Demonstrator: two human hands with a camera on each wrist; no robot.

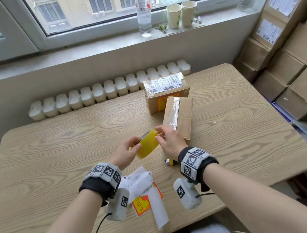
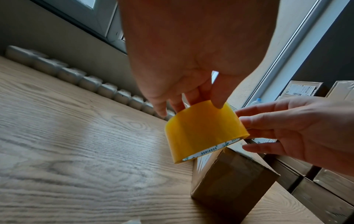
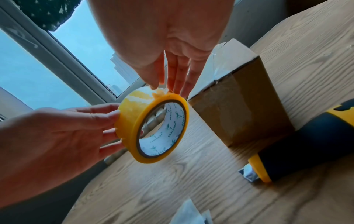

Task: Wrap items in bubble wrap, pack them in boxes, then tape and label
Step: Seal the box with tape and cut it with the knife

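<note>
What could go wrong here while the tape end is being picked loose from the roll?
1. The right hand picks at the edge of the yellow tape roll with its fingers; the end looks wrinkled and could tear or split lengthwise.
2. The left hand holds the roll only by its fingertips, above the table, so a hard pull might tug it free.
3. The utility knife lies just under the right wrist, blade end exposed.

Bottle (image 1: 143, 10), paper cups (image 1: 182, 14) on windowsill (image 1: 81, 47)
</note>
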